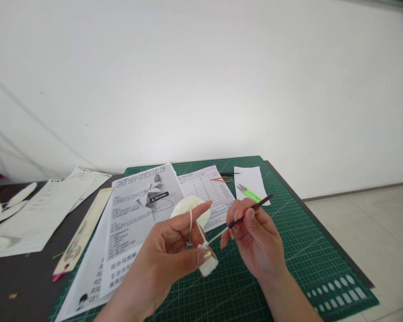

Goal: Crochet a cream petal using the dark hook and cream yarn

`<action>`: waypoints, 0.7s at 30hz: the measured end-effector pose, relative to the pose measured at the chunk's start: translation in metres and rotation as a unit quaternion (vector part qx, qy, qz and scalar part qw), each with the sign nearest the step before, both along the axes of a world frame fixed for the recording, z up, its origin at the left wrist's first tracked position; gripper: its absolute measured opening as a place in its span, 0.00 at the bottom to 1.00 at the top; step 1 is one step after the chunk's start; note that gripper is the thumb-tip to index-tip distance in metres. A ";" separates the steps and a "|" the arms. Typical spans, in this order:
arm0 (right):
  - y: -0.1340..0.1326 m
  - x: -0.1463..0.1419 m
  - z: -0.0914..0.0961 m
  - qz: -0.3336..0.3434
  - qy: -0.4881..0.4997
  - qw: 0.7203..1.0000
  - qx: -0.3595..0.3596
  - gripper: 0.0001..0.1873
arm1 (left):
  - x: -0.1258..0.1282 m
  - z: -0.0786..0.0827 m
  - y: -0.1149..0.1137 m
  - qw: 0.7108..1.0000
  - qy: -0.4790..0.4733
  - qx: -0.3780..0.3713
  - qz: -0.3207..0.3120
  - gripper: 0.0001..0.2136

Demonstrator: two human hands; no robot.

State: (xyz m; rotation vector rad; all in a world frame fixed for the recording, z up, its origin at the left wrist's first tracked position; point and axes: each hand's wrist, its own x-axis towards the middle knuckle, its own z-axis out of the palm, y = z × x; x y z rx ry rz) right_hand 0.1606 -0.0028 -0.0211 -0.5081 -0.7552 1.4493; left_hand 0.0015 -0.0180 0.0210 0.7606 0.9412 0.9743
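Observation:
My left hand (174, 255) pinches a small piece of white crochet work (208, 266) between thumb and fingers. White yarn (191, 223) loops over its raised index finger. In my right hand (258, 237) is a crochet hook (255, 207) with a dark purple handle, held like a pen. The hook's thin shaft points left and down, its tip at the top of the crochet work, where the exact loop is too small to make out. Behind my left fingers lies a ball of white yarn (188, 204), partly hidden.
Printed sheets (134, 232) with a flower picture lie on the green cutting mat (309, 250). Green thread snips (250, 193) rest on white paper (251, 175). A cream ruler (83, 230) lies left, near lined pages (36, 219) and white petal-shaped pieces (11, 210). Behind stands a wall (201, 80).

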 end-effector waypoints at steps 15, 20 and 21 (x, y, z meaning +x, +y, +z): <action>-0.004 0.000 0.000 -0.035 -0.019 0.999 0.026 0.09 | -0.001 0.000 0.002 1.000 0.015 -0.004 0.004 0.26; -0.005 0.000 -0.001 -0.038 -0.023 0.998 0.033 0.09 | 0.000 0.001 0.001 1.000 0.026 -0.007 0.009 0.27; -0.005 0.000 -0.001 -0.039 -0.024 0.998 0.037 0.08 | 0.000 0.002 0.001 1.000 0.025 -0.005 0.010 0.27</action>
